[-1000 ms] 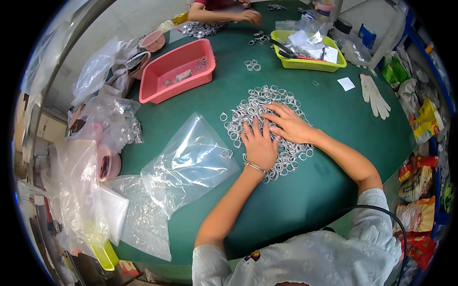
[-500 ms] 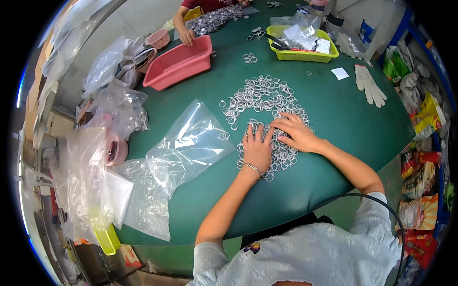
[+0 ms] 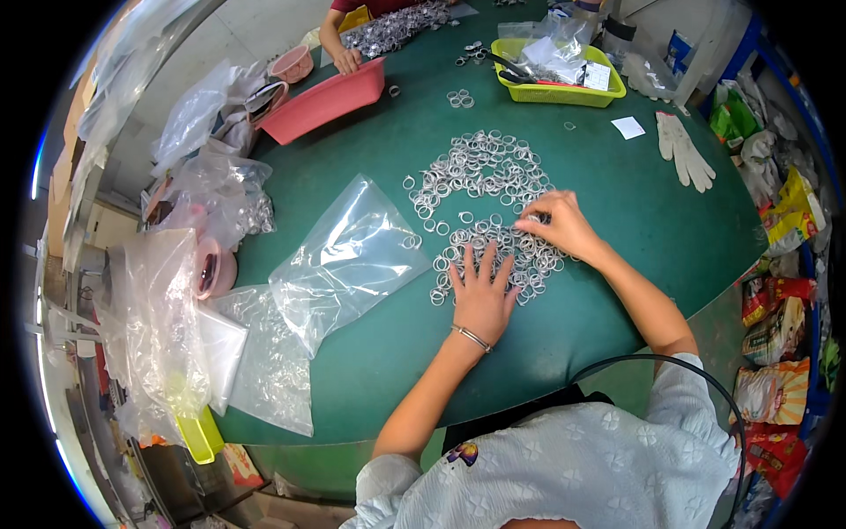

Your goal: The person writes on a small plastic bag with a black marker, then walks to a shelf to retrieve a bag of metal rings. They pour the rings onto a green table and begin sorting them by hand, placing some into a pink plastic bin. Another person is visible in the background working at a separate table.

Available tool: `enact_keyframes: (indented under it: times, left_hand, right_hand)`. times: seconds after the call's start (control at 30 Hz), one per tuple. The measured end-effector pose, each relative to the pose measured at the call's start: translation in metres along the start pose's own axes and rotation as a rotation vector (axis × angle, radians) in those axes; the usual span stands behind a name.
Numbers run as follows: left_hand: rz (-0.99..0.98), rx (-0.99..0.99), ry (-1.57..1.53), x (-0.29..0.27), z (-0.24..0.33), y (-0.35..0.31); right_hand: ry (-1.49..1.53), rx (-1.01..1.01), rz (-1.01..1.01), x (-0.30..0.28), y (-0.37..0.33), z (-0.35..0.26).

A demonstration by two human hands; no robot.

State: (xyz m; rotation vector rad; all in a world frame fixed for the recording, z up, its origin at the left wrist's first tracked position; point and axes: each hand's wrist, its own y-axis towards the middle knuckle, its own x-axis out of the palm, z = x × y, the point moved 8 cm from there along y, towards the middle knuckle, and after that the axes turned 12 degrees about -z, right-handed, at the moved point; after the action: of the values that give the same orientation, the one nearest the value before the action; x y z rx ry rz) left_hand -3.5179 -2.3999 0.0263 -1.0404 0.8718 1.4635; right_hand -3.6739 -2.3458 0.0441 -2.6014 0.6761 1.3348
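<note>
Many small silver metal rings (image 3: pixel 480 167) lie in a loose, curved pile on the green table, with a denser heap toward me. My left hand (image 3: pixel 481 300) rests on the near heap, palm down and fingers spread, a metal bracelet at its wrist. At the heap's right side my right hand (image 3: pixel 564 225) has its fingers curled and thumb and fingertips together. Whether a ring is between those fingertips is too small to tell. A clear plastic bag (image 3: pixel 339 273) lies flat left of the pile, with a few rings by its right edge.
Across the table (image 3: pixel 608 309) another person's hand (image 3: pixel 347 62) holds a tilted pink basin (image 3: pixel 326 101). A yellow-green tray (image 3: pixel 564 95) with tools and bags stands at the back. A white glove (image 3: pixel 683 150) and paper (image 3: pixel 628 128) lie right; more plastic bags (image 3: pixel 154 317) crowd the left.
My right hand has lifted slightly away from my left, its fingers curling together. The left fingers have spread and the hand sits a little nearer me. The co-worker's basin has tipped.
</note>
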Motion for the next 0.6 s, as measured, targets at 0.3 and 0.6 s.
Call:
enact_keyframes:
  times: [0.3,0.6]
  left_hand:
    - [0.028,0.018,0.050,0.008,-0.001,-0.003]
    - [0.068,-0.005,0.005,0.011,-0.006,-0.002]
  right_hand:
    - [-0.085,-0.112,0.139,0.008,0.063,-0.002]
    - [0.046,-0.228,-0.088,0.025,0.040,-0.016]
